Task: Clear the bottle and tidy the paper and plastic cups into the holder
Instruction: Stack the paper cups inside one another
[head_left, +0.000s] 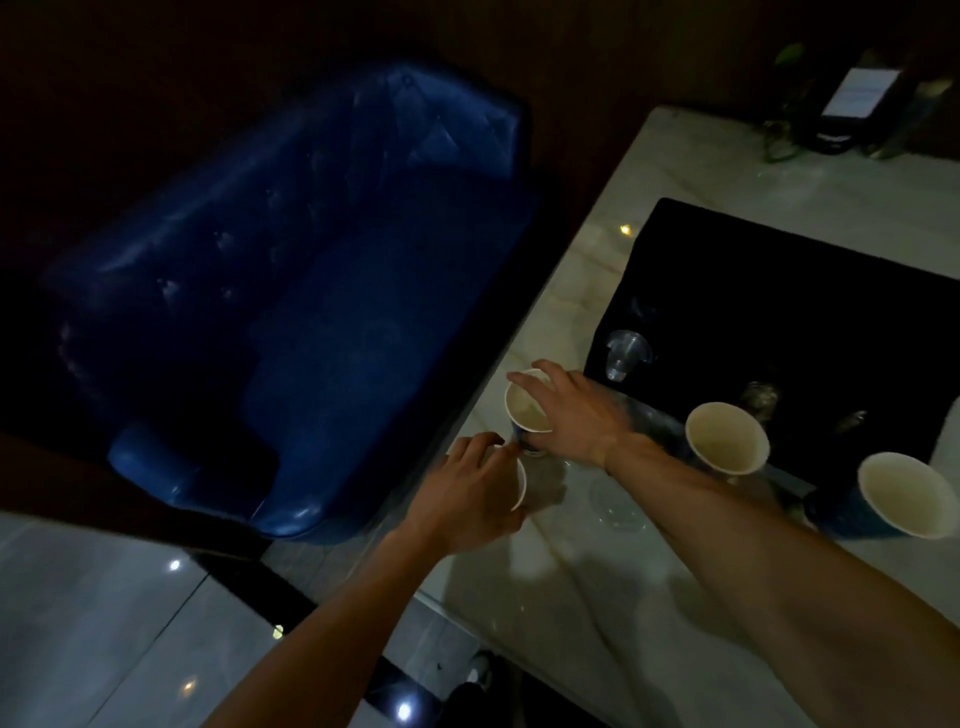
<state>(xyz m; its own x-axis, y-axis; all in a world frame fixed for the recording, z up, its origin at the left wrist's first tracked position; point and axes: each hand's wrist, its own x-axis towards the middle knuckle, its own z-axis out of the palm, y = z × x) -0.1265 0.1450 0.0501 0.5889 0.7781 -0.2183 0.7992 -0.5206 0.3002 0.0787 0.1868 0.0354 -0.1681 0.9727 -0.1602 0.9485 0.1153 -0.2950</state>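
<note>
The scene is dim. My right hand grips a blue paper cup by its rim near the table's left edge. Just below it, my left hand curls round another paper cup, mostly hidden under my fingers. Two more blue paper cups stand to the right, one by my right forearm and one near the right border. A clear plastic cup lies on the black mat. Another clear plastic cup sits faintly under my right forearm. I cannot make out a bottle or a holder.
A pale marble table carries the mat. A blue armchair stands close to the table's left edge. At the far back right are a plant and a dark stand with a white card. Glossy floor tiles lie below.
</note>
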